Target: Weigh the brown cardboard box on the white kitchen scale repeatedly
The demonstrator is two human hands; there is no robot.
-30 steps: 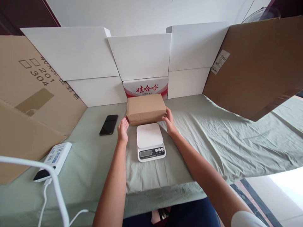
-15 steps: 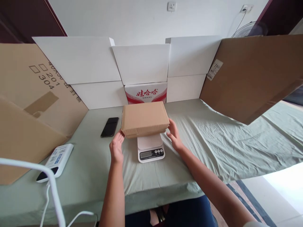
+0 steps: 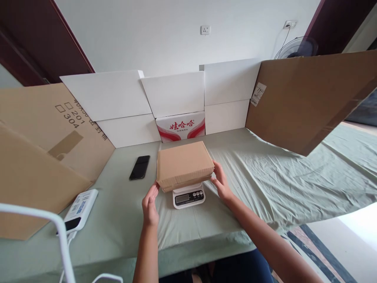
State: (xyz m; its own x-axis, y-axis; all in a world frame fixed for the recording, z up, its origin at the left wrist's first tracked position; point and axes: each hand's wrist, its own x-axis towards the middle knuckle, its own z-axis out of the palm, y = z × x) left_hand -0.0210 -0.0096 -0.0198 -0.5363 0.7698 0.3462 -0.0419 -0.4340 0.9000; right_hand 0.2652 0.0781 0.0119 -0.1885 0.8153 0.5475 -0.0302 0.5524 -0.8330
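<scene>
A closed brown cardboard box (image 3: 184, 163) is over a white digital kitchen scale (image 3: 189, 197), covering most of its platform; the scale's display and buttons show in front. My left hand (image 3: 151, 202) grips the box's near left corner, fingers against its side. My right hand (image 3: 220, 182) holds the right side near the front corner, with the thumb low at the edge. The box is slightly turned, and I cannot tell whether its underside rests on the scale.
A black phone (image 3: 140, 167) lies left of the box. Further left are a white power bank-like device (image 3: 81, 208) with a cable and a white curved tube (image 3: 63, 236). White panels (image 3: 173, 94), a printed carton (image 3: 181, 126) and large cardboard sheets (image 3: 297, 98) surround the cloth-covered surface (image 3: 282, 184).
The box has come nearer to me over the scale, hiding more of its platform, and has turned slightly. Both hands moved with it. The camera view has tilted up.
</scene>
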